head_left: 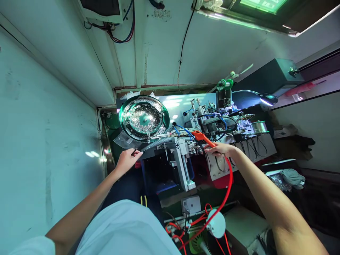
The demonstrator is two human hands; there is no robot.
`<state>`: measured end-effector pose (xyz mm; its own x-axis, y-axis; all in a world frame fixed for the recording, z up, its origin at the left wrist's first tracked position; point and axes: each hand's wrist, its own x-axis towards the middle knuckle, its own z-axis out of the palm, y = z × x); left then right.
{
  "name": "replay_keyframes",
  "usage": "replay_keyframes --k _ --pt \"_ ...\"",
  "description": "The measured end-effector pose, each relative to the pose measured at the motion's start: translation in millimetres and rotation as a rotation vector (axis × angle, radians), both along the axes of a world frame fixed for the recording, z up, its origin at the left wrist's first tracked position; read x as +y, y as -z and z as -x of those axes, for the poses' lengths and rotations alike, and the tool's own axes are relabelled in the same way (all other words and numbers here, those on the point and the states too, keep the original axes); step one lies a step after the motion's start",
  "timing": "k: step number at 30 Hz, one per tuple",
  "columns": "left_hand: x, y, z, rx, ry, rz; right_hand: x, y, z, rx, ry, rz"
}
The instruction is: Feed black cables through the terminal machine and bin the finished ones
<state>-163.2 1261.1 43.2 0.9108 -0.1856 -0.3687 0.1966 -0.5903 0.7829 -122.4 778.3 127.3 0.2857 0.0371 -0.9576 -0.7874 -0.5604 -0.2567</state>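
My right hand is closed around an orange air blow gun, its nozzle end pointing left over the machine's middle. A red hose runs down from the gun's grip. My left hand is pinched on a small dark stick-like thing, too small to name for sure. Its fingertips are by the lower end of a grey corrugated hose; whether they touch it I cannot tell. Just above lies a round vibratory feeder bowl filled with small shiny parts. Between my hands stands a metal slide assembly.
Right of the bowl, the machine carries blue tubes and cables. A lit lamp hangs at its right end, near a wire spool. Walls close in at left and back. Below are coiled red hoses and a round white disc.
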Motion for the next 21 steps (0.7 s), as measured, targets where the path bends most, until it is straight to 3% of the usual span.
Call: replay_keyframes --k 10,21 --pt "20.9 2.4 17.6 0.084 -0.05 0.034 0.8 -12.6 5.0 -0.021 -0.02 0.026" --pt "14.0 11.2 22.7 0.118 -0.066 0.088 20.1 -18.6 -5.0 0.014 -0.066 0.11"
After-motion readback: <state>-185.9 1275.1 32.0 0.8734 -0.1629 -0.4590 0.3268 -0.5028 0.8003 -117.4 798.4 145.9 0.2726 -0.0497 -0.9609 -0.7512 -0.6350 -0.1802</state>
